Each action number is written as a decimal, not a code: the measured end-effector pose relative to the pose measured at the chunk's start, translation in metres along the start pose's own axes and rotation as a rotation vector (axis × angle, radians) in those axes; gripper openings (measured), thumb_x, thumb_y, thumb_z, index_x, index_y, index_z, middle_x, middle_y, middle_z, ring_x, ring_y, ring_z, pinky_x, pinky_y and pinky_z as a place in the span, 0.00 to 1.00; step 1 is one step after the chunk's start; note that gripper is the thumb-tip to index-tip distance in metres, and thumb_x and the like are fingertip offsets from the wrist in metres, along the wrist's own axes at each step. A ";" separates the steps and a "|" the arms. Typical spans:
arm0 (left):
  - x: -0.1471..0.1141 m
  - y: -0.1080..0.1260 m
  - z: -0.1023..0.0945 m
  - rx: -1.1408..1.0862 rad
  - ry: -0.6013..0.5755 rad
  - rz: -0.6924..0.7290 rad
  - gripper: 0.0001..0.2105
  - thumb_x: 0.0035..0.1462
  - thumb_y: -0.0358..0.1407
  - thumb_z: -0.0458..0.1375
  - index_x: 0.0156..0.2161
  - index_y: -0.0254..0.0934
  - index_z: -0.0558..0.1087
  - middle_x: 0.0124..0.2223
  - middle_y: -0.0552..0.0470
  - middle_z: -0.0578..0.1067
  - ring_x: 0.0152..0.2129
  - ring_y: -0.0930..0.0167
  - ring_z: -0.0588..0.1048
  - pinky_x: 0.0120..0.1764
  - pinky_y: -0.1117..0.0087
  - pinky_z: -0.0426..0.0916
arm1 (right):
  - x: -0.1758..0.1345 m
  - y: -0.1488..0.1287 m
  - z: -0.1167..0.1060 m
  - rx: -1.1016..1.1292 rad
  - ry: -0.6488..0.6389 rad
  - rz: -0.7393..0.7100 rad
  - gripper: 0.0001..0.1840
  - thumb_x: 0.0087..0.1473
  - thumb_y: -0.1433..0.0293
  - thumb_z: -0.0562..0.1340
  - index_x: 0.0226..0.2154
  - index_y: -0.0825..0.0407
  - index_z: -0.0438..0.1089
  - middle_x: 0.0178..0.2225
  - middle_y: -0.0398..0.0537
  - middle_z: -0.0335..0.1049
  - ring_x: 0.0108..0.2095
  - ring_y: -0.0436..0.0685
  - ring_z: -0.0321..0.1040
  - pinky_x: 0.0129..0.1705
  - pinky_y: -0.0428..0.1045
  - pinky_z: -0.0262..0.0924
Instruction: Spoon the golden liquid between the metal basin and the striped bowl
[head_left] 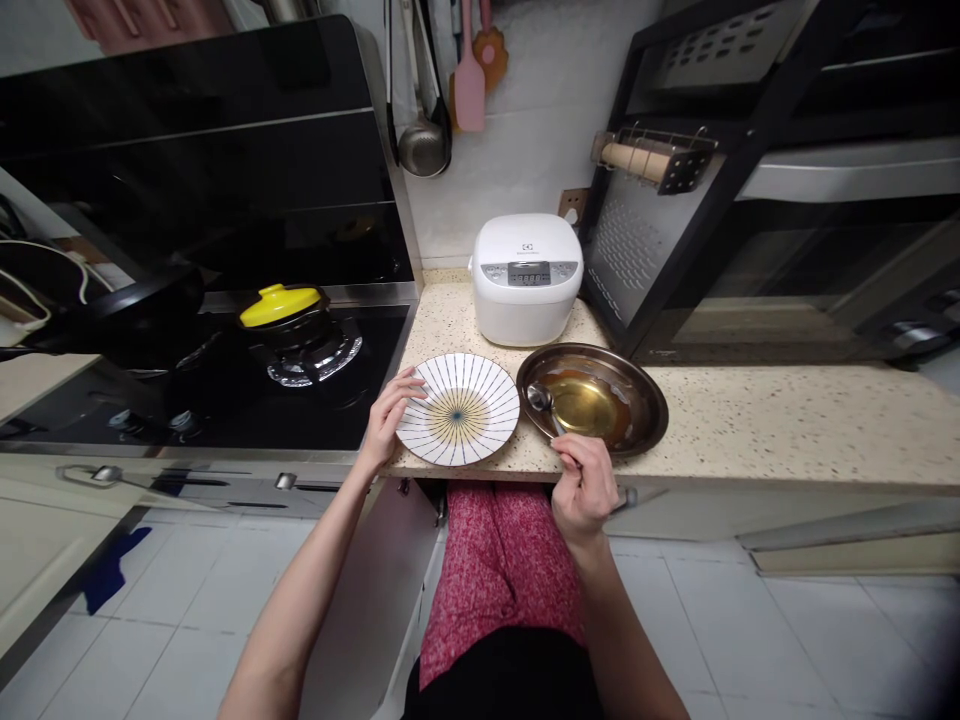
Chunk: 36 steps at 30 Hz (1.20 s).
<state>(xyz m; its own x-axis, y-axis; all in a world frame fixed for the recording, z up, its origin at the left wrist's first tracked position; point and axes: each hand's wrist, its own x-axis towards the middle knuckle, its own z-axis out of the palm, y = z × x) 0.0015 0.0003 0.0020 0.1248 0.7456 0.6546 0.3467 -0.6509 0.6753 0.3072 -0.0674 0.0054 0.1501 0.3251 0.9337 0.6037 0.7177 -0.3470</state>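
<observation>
My left hand (391,411) holds the left rim of a white plate (491,400) patterned with dark lines radiating from its centre. The plate's middle has a yellowish tint; I cannot tell whether that is liquid or the pattern. To the plate's right, an oval metal bowl (651,408) contains yellow liquid (589,403). My right hand (585,485) is closed around the handle of a metal spoon (539,398). The spoon's head is at the bowl's left inner side, and my fingers are by its near rim.
A white rice cooker (525,285) stands behind the plate and bowl. On the left, a yellow-lidded pot (281,308) and a black wok (142,315) sit on the gas stove (360,395). A dark-framed rack (675,250) is at right. A cabinet door (367,600) hangs open below.
</observation>
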 end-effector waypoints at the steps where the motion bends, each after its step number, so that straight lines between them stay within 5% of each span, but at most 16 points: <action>1: 0.000 0.000 0.000 0.000 -0.002 0.000 0.20 0.72 0.47 0.51 0.43 0.38 0.82 0.55 0.42 0.80 0.66 0.52 0.68 0.69 0.41 0.58 | 0.000 0.001 0.000 -0.003 0.002 -0.007 0.09 0.68 0.74 0.56 0.44 0.49 0.72 0.34 0.48 0.76 0.35 0.56 0.75 0.38 0.52 0.70; 10: 0.001 0.002 0.001 0.008 0.006 -0.023 0.21 0.72 0.48 0.50 0.43 0.38 0.82 0.54 0.42 0.80 0.67 0.52 0.68 0.69 0.41 0.58 | -0.001 0.004 -0.001 -0.045 0.044 -0.008 0.09 0.70 0.70 0.57 0.43 0.48 0.74 0.33 0.47 0.78 0.34 0.56 0.77 0.37 0.53 0.71; 19: 0.001 0.001 0.000 0.006 0.003 -0.012 0.20 0.72 0.47 0.50 0.43 0.38 0.82 0.54 0.42 0.80 0.66 0.52 0.68 0.69 0.42 0.58 | -0.007 -0.012 0.002 0.175 0.180 0.195 0.10 0.70 0.67 0.58 0.39 0.49 0.74 0.34 0.47 0.80 0.36 0.57 0.79 0.40 0.56 0.73; 28: 0.000 0.000 0.001 -0.007 0.004 0.001 0.19 0.72 0.46 0.50 0.43 0.38 0.82 0.54 0.42 0.80 0.66 0.53 0.68 0.70 0.42 0.58 | -0.013 -0.031 0.017 0.312 -0.051 0.218 0.10 0.70 0.72 0.57 0.39 0.50 0.73 0.35 0.47 0.80 0.38 0.56 0.79 0.40 0.53 0.74; 36: 0.000 -0.001 -0.001 -0.010 -0.005 0.016 0.19 0.72 0.45 0.51 0.44 0.38 0.82 0.54 0.42 0.80 0.66 0.52 0.68 0.69 0.42 0.58 | -0.015 -0.037 0.027 0.333 -0.120 0.264 0.11 0.69 0.74 0.57 0.37 0.49 0.74 0.35 0.47 0.80 0.36 0.55 0.78 0.40 0.51 0.73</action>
<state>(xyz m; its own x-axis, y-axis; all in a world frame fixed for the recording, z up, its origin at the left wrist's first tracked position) 0.0008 0.0007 0.0018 0.1354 0.7357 0.6637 0.3351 -0.6644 0.6681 0.2615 -0.0818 0.0015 0.1617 0.5794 0.7988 0.2685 0.7531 -0.6006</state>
